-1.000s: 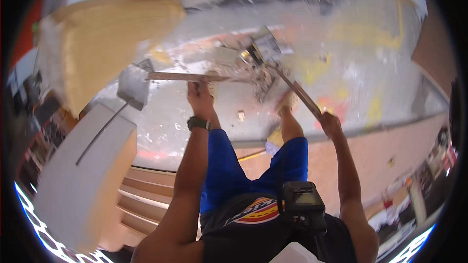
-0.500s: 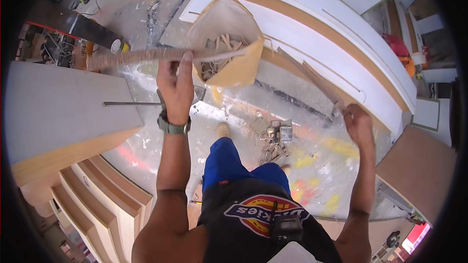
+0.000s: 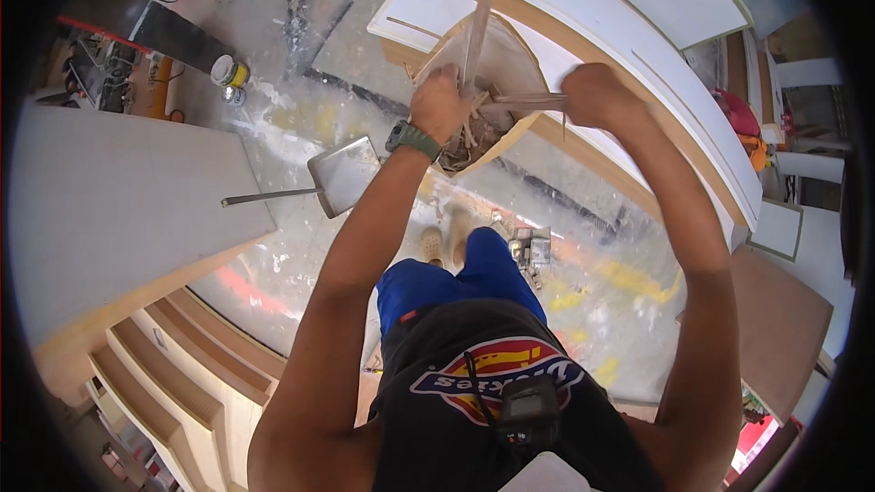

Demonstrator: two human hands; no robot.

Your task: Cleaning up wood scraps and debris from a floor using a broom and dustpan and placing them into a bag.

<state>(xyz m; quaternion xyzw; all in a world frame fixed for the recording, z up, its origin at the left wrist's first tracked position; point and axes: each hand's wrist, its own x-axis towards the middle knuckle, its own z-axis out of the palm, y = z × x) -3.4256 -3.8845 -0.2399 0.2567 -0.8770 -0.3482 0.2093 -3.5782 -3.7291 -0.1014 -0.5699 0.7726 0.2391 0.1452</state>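
Note:
A tan sack (image 3: 512,138) stands upright and gaping in front of me, with broken wood scraps (image 3: 472,141) inside it. Over its left rim, my left hand (image 3: 440,106) is closed around a thin wood strip (image 3: 477,44) that points away from me. My right hand (image 3: 597,96), in a fist at the right of the mouth, grips further wood strips (image 3: 533,102) lying across the opening toward the left. The lower ends of the strips mix with the scraps, so I cannot tell where each one stops.
A long-handled metal dustpan (image 3: 344,175) lies on the stained floor left of the sack. Debris and a small boxy item (image 3: 531,248) are near my feet. White panels (image 3: 629,55) stand beyond the sack; a grey-topped cabinet (image 3: 137,210) is at left, a brown board (image 3: 779,310) at right.
Both hands have come together over the sack with their strips, the left moving right and the right moving left and away from me. My feet have stepped closer to the sack.

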